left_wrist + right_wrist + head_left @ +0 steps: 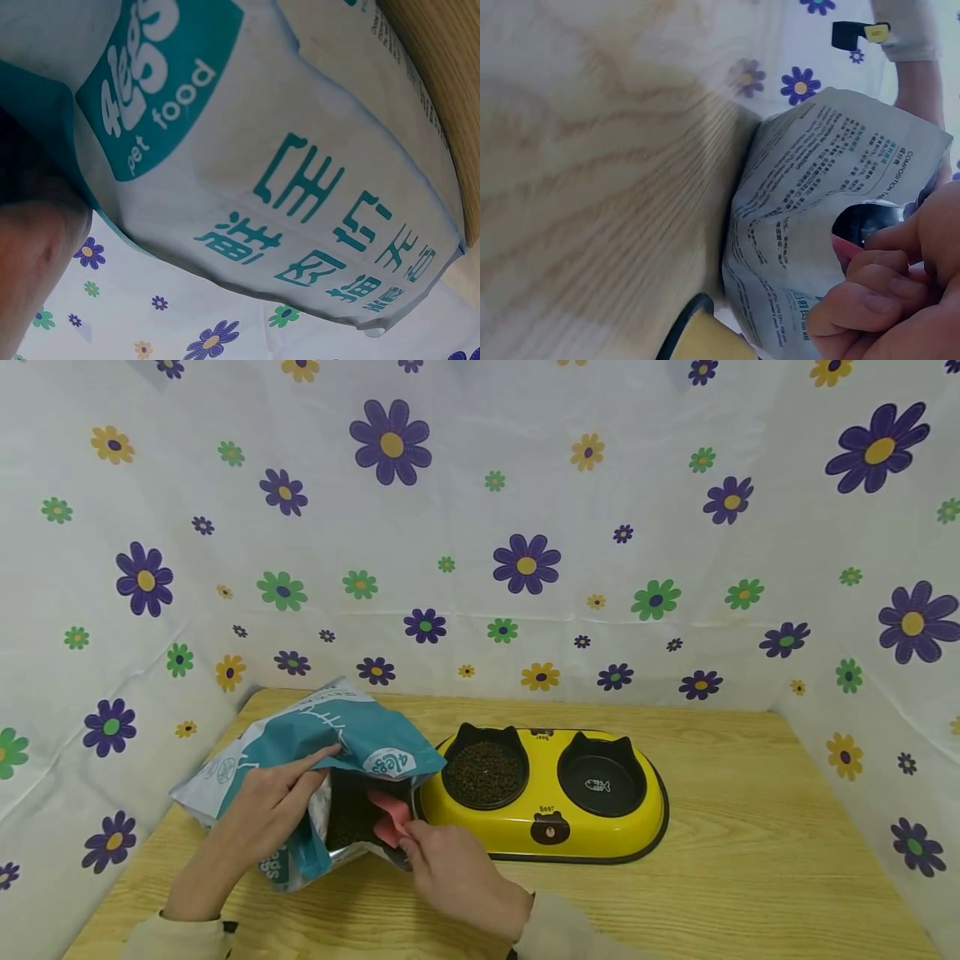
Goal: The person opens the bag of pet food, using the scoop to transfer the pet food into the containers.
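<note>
Tabletop (765, 827) — pale yellowish wood, visible grain. On it, left side: teal-and-white pet food bag (300, 735), mouth gaping. Just beside, near the middle: yellow double feeder (542, 781), flat on its dark base — whether bag and feeder touch, can't tell.

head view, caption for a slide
Left hand on pet food bag, right hand holding pink scoop in its opening, beside yellow feeder.

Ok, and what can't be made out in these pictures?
Right wrist: most of the pink scoop, behind the right fingers and bag.
Right wrist: the bag's finest print, too small.
Left wrist: part of the left hand, cut off by the left edge.
Head: the food's depth, lost in the bag's shadow.
</note>
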`<state>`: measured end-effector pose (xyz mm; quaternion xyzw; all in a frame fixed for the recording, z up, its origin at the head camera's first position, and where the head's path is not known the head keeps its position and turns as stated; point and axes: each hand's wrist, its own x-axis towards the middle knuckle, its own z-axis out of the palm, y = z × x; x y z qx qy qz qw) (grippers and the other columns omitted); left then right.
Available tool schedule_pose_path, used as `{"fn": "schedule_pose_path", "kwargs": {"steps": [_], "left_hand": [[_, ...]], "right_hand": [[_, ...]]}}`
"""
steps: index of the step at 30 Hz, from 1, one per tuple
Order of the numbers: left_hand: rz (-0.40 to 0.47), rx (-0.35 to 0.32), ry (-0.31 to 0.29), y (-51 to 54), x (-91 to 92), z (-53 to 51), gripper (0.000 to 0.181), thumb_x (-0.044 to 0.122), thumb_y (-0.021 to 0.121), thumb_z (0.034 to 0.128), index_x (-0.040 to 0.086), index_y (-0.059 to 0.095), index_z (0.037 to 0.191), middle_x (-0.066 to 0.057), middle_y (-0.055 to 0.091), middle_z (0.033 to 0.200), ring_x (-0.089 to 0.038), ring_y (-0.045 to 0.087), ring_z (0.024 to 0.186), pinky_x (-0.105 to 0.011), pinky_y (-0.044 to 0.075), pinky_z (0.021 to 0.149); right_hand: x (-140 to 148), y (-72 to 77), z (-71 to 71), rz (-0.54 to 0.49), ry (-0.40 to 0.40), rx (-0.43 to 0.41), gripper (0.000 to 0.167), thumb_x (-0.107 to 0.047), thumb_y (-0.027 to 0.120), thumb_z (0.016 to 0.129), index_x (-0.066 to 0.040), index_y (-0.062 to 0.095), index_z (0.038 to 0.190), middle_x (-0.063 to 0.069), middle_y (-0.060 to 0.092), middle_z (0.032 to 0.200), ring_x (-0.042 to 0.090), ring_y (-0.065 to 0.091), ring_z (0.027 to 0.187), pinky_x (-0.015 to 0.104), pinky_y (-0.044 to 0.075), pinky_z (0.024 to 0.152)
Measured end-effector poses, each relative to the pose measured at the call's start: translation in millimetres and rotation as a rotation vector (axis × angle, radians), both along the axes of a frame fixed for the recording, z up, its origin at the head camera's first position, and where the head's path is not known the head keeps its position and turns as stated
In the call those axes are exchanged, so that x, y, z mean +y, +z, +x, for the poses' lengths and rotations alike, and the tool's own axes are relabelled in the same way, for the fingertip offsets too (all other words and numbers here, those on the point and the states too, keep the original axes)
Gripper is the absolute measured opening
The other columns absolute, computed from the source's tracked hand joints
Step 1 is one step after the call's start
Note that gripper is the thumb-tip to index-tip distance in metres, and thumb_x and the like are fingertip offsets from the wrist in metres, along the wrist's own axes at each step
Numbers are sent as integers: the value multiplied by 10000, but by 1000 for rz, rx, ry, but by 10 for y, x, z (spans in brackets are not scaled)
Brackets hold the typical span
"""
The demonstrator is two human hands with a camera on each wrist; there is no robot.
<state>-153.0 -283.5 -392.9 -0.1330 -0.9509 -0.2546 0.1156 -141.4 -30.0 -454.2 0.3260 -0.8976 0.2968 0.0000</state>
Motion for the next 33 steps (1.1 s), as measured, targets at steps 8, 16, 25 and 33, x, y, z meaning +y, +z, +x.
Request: {"fn": "schedule_pose_path", "kwargs": {"steps": [8, 16, 25, 33], "left_hand": [[-8, -7, 14, 1, -1, 2, 390, 253, 419, 1110, 202, 620, 1440, 112, 281, 553, -48, 239, 440, -272, 284, 473], [1, 5, 8, -8, 9, 0, 384, 244, 427, 1108, 202, 625, 1434, 121, 281, 546, -43, 242, 427, -269, 291, 463], [5, 12, 2, -20, 4, -3, 383, 234, 426, 1108, 201, 627, 1432, 118, 287, 535, -53, 251, 419, -267, 293, 458], [-1, -4, 15, -15, 3, -9, 388, 250, 420, 1110, 203, 622, 1437, 103, 293, 540, -55, 237, 433, -272, 288, 468]], "right_hand": [[24, -27, -7, -222, 22, -253, 209, -168, 521, 1071, -45, 690, 1061, -76, 457, 665, 2, 366, 516, 156, 308, 503], [-10, -61, -8, -415, 7, -461, 246, -160, 516, 1071, -16, 713, 1039, -78, 445, 640, 22, 346, 511, 184, 260, 490], [-23, -59, 23, -627, -57, -673, 293, -212, 542, 1068, -6, 746, 1106, -33, 467, 694, 75, 374, 610, 208, 282, 546], [43, -87, 5, -857, -79, -1022, 259, -198, 503, 1079, -6, 674, 1117, -42, 302, 594, 120, 187, 451, 238, 169, 428]]}}
